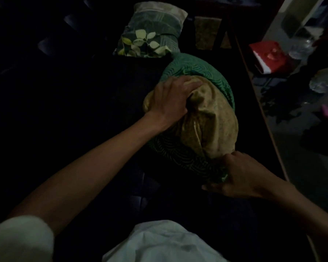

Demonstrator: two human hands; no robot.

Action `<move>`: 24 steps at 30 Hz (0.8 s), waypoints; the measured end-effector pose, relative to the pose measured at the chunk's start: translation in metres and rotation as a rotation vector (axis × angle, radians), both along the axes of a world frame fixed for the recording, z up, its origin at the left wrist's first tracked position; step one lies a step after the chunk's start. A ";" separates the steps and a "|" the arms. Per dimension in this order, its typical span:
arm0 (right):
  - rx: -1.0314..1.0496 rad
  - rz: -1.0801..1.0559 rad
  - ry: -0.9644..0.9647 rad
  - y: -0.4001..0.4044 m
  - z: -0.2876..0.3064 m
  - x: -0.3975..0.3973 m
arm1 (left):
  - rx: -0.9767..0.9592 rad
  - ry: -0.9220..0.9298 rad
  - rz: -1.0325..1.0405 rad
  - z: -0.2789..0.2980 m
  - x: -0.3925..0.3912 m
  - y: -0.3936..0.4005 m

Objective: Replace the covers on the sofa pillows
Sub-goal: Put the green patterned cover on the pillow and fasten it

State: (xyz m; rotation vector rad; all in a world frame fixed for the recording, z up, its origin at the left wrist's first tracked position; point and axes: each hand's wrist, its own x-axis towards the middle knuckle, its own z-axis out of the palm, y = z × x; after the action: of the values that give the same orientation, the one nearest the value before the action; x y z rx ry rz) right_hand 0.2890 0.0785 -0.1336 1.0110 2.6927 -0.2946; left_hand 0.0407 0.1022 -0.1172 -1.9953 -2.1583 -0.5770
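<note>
A tan pillow (212, 120) lies partly inside a green patterned cover (195, 69) on the dark sofa seat (83, 110). The cover wraps the pillow's far end and its underside. My left hand (170, 99) grips the tan fabric at the pillow's left top, fingers curled into a fold. My right hand (239, 174) pinches the green cover's near edge just below the pillow's bulging end. A second pillow in a grey-green leaf-print cover (150, 33) lies further back on the sofa.
The sofa's wooden edge (257, 95) runs down the right side. Beyond it, on the floor, sit a red box (267, 55), clear plastic bags (324, 78) and dark clutter. The room is very dim, and the sofa's left side is nearly black.
</note>
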 end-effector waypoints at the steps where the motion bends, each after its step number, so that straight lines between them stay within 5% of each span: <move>1: 0.029 0.008 0.008 0.000 -0.004 -0.002 | -0.011 0.009 -0.022 0.002 0.008 0.006; 10: -0.210 -0.093 0.543 0.021 0.008 -0.012 | -0.124 0.167 -0.153 0.039 0.016 0.013; 17: 0.121 -0.003 0.516 0.043 -0.034 -0.062 | -0.068 -0.002 0.013 0.039 -0.030 -0.046; 24: 0.388 0.218 0.693 0.054 -0.002 -0.106 | 0.173 -0.041 0.210 0.078 -0.052 -0.115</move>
State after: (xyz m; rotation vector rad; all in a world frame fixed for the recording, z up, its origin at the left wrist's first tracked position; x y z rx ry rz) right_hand 0.1828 0.1328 -0.1360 0.7906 3.5624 -0.0837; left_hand -0.0112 -0.0129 -0.0391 -1.6595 -2.2203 -0.7476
